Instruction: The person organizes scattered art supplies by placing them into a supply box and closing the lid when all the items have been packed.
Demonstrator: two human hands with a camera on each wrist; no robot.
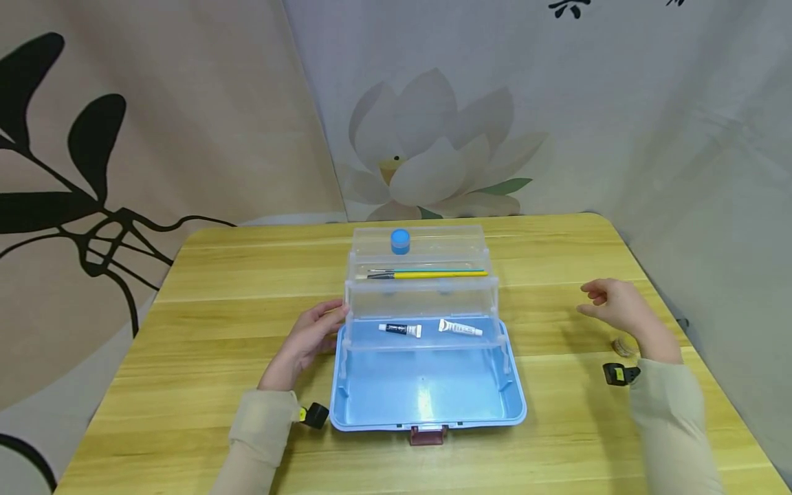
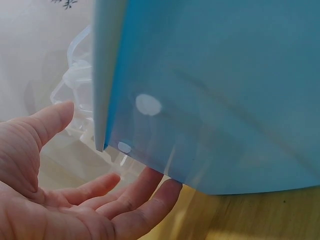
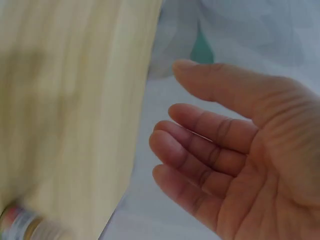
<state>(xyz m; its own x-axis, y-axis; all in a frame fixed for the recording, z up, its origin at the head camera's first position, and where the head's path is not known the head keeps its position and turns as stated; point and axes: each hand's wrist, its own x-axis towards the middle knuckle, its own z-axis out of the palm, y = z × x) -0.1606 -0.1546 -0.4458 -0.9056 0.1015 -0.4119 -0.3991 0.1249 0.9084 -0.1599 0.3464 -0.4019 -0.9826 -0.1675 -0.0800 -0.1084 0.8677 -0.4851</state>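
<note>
Both arms wear beige sleeves (image 1: 262,419), with a small black camera (image 1: 619,374) at each wrist.

Bright, even light — blurred wrist views

Honestly nothing here is readable. The two small tubes in the lower clear tray of the storage box (image 1: 427,344) both carry print: the left tube (image 1: 400,330) has a dark label band, the right tube (image 1: 460,328) has greyish lettering, but both are way too small to make out. There are black brush-stroke marks at the top of the backdrop (image 1: 572,7), cut off by the frame edge, so can't read those either.
</note>
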